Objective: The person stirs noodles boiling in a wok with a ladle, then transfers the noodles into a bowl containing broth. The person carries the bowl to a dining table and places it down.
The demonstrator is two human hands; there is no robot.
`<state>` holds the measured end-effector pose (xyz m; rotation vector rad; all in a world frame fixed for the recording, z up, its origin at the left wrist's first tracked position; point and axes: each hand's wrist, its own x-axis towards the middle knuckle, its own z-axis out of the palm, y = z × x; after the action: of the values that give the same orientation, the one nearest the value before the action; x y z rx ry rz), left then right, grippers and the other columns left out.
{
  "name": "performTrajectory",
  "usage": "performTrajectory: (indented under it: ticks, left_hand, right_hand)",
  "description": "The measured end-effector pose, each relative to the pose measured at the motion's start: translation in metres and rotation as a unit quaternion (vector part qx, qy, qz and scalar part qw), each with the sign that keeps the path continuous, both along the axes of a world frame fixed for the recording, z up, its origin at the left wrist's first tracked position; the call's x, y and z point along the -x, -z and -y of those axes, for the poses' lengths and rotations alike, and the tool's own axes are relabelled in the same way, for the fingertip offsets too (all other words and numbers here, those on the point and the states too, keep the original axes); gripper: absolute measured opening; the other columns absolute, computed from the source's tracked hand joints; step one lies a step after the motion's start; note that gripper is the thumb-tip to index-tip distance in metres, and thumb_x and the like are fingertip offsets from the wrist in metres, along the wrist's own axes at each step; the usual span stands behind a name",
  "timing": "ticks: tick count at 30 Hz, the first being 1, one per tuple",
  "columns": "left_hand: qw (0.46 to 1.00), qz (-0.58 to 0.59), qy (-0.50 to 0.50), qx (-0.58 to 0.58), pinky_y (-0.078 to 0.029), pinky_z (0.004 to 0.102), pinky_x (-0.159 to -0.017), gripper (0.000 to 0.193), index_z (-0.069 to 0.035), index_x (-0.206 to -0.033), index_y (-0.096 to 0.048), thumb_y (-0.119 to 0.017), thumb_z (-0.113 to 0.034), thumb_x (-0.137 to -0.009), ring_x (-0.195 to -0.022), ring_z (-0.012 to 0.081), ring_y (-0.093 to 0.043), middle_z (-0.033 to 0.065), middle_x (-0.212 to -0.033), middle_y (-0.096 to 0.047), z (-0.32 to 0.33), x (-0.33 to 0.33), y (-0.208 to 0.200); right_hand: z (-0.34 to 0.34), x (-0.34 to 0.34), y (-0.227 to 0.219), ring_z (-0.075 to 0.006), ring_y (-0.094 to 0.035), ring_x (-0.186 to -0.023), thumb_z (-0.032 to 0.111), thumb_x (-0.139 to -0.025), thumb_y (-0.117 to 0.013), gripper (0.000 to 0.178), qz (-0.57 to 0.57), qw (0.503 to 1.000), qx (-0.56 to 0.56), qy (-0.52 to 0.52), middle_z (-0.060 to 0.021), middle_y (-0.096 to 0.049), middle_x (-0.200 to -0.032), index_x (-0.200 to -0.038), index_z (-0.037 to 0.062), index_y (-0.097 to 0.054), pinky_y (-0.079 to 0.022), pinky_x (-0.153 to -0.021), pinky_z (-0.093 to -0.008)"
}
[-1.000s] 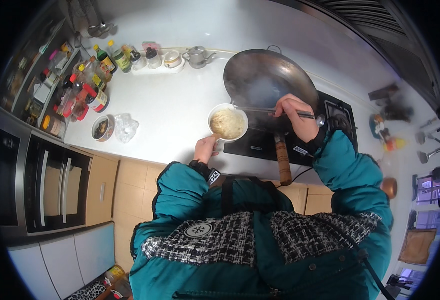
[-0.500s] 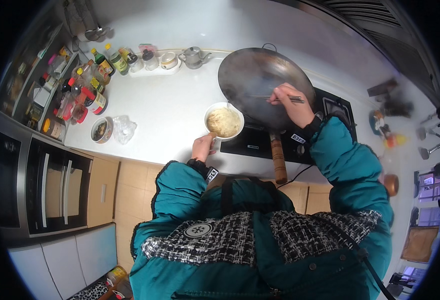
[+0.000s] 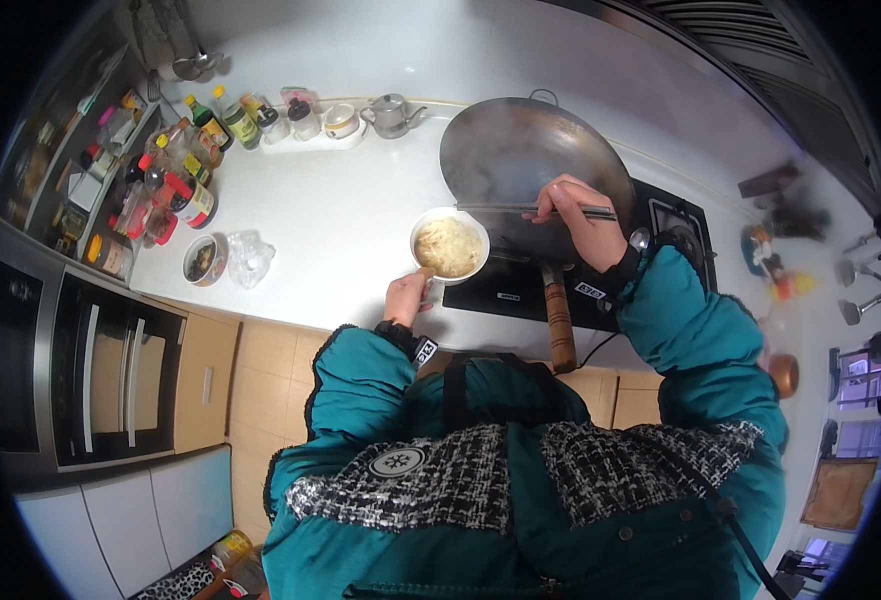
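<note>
My left hand [image 3: 406, 298] is closed on the near side of a white bowl [image 3: 413, 243], thumb at the rim. Pale yellowish, stringy food [image 3: 448, 247] fills it; its exact kind I cannot make out. In my right hand [image 3: 584, 225] is a pair of metal chopsticks [image 3: 500, 209], lying nearly level over the wok, with the tips by the bowl's far rim. A large dark wok [image 3: 570, 145] sits on the stove beside the bowl, steaming, and its wooden handle [image 3: 559, 325] points toward me. My right hand covers part of the wok's inside.
Left on the white counter [image 3: 330, 230] stand a small bowl of dark food [image 3: 200, 272], a clear plastic bag [image 3: 250, 258] and several sauce bottles [image 3: 192, 200]. A metal teapot [image 3: 390, 117] is at the back. The black gas stove [image 3: 500, 296] lies under the wok.
The chopsticks have swung leftward from over the wok to the bowl's rim. The wok has shifted slightly right and its steam has thinned. My left hand and the bowl stay about in place.
</note>
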<state>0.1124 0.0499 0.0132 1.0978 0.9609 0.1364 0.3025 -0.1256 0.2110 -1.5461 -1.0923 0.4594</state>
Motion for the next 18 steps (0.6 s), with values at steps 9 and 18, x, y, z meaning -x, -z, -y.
performTrajectory:
  ticks: [9,18]
  left_hand:
    - [0.997,0.045,-0.053,0.035,-0.047,0.0231,-0.057,0.026,-0.008,-0.069,-0.062,-0.058,-0.026,-0.086,-0.058,0.0062,-0.047,-0.0043,-0.064,-0.050,0.019,0.028,-0.015]
    - [0.990,0.086,-0.112,0.011,-0.051,0.0273,-0.066,0.025,-0.008,-0.067,-0.055,-0.058,-0.020,-0.089,-0.056,0.0068,-0.043,-0.0032,-0.063,-0.045,0.062,0.118,-0.057]
  right_hand:
    - [0.023,0.011,-0.037,-0.0175,-0.058,-0.079,0.015,-0.100,-0.040,0.032,0.017,0.998,0.025,-0.055,-0.0090,-0.053,-0.082,-0.079,-0.0049,-0.054,-0.048,-0.075,-0.0290]
    - [0.080,0.049,-0.084,-0.0223,-0.059,-0.080,0.030,-0.100,-0.038,0.041,0.066,0.996,0.008,-0.062,-0.0142,-0.051,-0.091,-0.080,-0.0028,-0.051,-0.053,-0.072,-0.0350]
